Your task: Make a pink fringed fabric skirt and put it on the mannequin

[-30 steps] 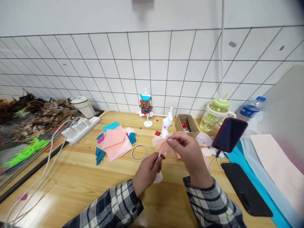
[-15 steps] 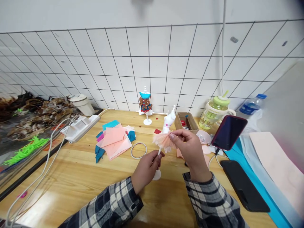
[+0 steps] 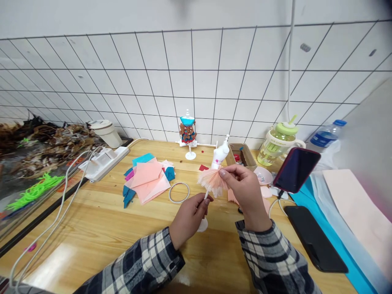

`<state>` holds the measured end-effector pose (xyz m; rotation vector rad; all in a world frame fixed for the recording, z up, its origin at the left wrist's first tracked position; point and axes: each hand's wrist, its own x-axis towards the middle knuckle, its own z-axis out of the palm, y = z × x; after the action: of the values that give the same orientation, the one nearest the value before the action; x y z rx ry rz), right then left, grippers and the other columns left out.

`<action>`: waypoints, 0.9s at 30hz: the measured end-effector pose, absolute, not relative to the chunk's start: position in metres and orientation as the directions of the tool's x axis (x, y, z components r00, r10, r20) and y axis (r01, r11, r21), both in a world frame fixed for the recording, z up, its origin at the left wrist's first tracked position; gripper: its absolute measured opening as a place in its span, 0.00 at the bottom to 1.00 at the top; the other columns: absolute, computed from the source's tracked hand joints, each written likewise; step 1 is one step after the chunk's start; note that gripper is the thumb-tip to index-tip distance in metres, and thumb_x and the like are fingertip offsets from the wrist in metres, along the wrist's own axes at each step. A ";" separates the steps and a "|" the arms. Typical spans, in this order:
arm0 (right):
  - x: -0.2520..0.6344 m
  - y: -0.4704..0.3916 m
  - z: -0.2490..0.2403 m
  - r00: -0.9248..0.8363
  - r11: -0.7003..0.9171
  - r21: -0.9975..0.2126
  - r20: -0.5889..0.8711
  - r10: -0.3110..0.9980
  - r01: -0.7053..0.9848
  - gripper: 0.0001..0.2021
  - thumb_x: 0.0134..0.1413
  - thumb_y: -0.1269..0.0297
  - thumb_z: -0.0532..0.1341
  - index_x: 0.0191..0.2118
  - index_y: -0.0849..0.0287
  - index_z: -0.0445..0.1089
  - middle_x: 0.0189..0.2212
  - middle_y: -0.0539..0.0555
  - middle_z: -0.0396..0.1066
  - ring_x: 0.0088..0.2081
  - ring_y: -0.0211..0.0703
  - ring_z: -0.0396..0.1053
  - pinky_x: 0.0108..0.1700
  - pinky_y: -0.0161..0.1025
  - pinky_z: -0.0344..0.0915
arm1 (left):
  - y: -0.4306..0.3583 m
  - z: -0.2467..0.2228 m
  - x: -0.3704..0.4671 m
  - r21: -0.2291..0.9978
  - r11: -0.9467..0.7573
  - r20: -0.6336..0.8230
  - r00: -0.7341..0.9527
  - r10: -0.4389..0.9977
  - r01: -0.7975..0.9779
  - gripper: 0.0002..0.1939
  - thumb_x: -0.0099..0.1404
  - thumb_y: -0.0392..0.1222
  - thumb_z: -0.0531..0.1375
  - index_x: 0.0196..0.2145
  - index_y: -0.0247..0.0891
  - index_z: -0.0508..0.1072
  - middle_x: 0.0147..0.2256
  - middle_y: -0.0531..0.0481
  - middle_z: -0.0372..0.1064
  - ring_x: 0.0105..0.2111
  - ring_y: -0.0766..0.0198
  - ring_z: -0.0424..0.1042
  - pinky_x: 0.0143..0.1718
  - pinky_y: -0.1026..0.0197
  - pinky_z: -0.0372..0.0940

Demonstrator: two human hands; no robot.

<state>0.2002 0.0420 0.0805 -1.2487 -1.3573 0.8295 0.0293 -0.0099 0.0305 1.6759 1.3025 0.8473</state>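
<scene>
A small white dress form leans to the right above the table, with a peach paper skirt around its lower part. My left hand is closed round its thin white stand, below the skirt. The round white base shows beneath that hand. My right hand pinches the skirt's right edge between thumb and fingers.
Peach and blue papers and a silver ring lie left. Behind stands a dressed mini form. On the right are a cardboard box, a green-lidded cup, a propped phone and a black phone.
The view has shifted slightly. The dress form's top sits a little farther right and the skirt looks slightly more spread; both hands keep their holds.
</scene>
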 end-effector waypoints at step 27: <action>0.205 0.040 0.089 0.097 0.247 -0.943 0.274 0.957 0.222 0.11 0.49 0.56 0.65 0.27 0.59 0.73 0.22 0.50 0.69 0.25 0.37 0.63 0.28 0.35 0.59 | -0.012 0.036 0.025 0.775 -0.234 0.120 0.227 0.967 0.587 0.17 0.70 0.48 0.47 0.37 0.39 0.72 0.27 0.50 0.69 0.29 0.62 0.67 0.30 0.63 0.56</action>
<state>0.2045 0.0397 0.0893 -1.2123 -1.3764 0.8128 0.0252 -0.0117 0.0356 1.9094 1.4251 0.8232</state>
